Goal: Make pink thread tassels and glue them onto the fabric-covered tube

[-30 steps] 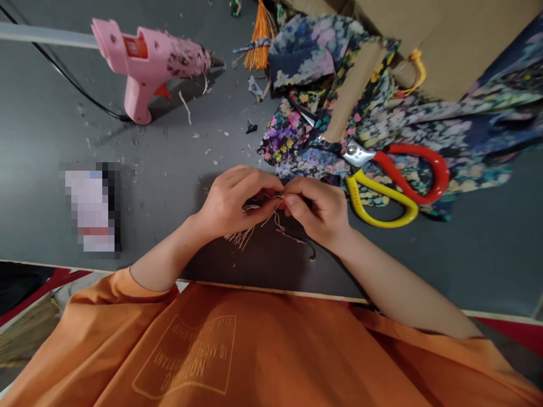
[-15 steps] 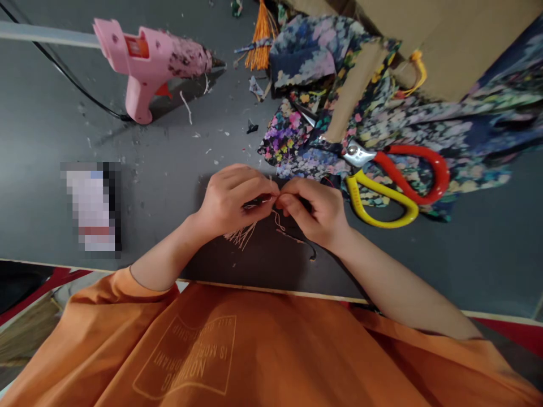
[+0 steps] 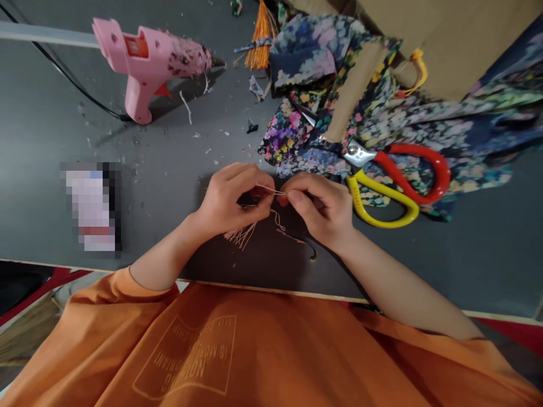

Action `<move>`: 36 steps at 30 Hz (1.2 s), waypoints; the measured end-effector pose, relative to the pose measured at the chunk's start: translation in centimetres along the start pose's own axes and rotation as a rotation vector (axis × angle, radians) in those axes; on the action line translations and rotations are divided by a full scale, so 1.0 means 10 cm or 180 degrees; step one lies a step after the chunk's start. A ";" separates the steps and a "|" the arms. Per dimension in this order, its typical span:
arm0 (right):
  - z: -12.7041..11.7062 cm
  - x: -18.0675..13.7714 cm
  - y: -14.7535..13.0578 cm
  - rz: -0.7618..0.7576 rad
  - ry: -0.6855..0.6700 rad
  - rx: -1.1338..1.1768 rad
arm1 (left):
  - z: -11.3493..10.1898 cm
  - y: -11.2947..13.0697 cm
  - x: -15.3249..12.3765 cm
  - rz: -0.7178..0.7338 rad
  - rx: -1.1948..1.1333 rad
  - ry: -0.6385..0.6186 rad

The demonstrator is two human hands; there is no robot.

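A pale thread point(image 3: 278, 193) is stretching between the left hand point(image 3: 237, 198) and the right hand point(image 3: 324, 212) above the desk point(image 3: 169, 164), just inside its near edge, both pinching it in narrow fingertip grips as a tautening or tying step appears to be under way. The next move is seemingly calling for even tension, clear of the pale fringe point(image 3: 241, 234) showing below the left hand. Beyond, scissors point(image 3: 358, 154) are lying partly across floral fabric point(image 3: 286, 127), with a pink glue gun point(image 3: 139, 102) resting toward the desk's far left.
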State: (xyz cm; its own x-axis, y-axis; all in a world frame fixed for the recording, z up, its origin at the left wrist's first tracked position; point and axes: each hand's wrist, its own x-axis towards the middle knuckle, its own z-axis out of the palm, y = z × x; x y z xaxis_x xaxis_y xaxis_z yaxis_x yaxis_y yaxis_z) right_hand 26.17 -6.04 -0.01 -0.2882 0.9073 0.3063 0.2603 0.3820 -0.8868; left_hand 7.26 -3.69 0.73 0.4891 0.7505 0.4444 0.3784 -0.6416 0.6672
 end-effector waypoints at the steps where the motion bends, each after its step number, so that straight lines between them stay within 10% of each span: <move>1: 0.00 0.00 0.01 -0.0017 0.0081 0.0056 | 0.00 0.00 0.00 0.0009 0.0010 -0.0002; 36: 0.04 0.00 -0.01 -0.0179 0.0340 -0.0402 | -0.01 -0.05 0.00 0.0170 0.0062 0.0029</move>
State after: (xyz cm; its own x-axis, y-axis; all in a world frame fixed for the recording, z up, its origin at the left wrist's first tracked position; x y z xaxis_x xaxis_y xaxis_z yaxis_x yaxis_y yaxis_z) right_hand 25.77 -6.11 -0.04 -0.2077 0.8948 0.3953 0.3622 0.4458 -0.8186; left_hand 6.99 -3.40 0.45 0.5020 0.7164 0.4845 0.3671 -0.6838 0.6306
